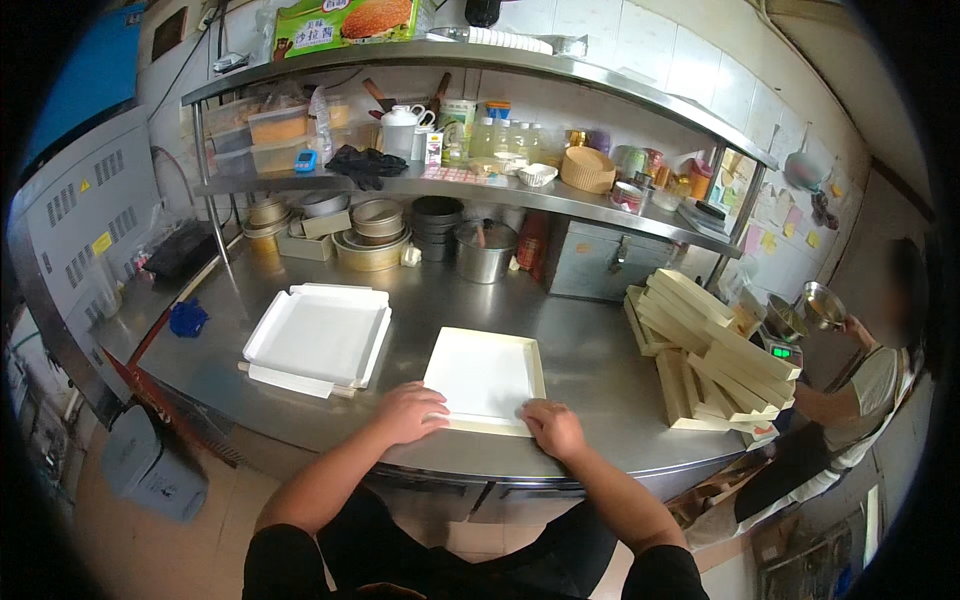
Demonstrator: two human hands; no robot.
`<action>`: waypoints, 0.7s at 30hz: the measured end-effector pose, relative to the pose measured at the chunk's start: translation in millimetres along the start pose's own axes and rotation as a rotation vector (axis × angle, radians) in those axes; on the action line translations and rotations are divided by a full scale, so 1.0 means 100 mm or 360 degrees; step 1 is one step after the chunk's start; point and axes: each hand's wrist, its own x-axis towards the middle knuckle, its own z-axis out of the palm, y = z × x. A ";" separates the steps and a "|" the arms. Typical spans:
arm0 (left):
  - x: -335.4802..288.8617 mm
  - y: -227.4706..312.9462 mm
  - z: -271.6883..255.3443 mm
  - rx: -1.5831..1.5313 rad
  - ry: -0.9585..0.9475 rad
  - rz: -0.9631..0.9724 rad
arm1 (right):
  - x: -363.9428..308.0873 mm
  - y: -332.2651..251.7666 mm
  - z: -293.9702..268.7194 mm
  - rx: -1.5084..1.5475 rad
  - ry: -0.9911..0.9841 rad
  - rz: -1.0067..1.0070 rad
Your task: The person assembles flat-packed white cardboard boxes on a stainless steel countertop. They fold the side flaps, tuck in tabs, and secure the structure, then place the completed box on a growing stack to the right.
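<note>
The shallow square wooden frame lined with white paper (484, 378) lies on the stainless steel worktop (590, 350) at its near edge, directly before the person. The left hand (410, 411) rests on the frame's near left corner; the right hand (552, 428) rests on its near right corner. Left of the frame, apart from it, sits a stack of white-lined square trays (318, 337). Right of the frame, a tilted pile of pale wooden frames (706, 350) stands near the worktop's right end. Behind, against the wall under the lower shelf (470, 186), are round metal baking tins (372, 232) and a steel pot (484, 250). A second person (860, 390) stands beyond the pile, at right.
</note>
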 end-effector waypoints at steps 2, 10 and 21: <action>-0.05 0.14 -0.07 -0.0034 0.0076 0.0120 | -0.10 0.17 0.04 -0.0040 0.0164 -0.0375; 0.19 -0.04 0.18 0.0242 0.0002 -0.0127 | 0.32 -0.07 0.04 -0.0647 0.0120 -0.0190; 0.33 -0.08 0.22 -0.0271 -0.0155 -0.0138 | 0.84 -0.09 0.29 -0.0208 -0.0103 -0.0230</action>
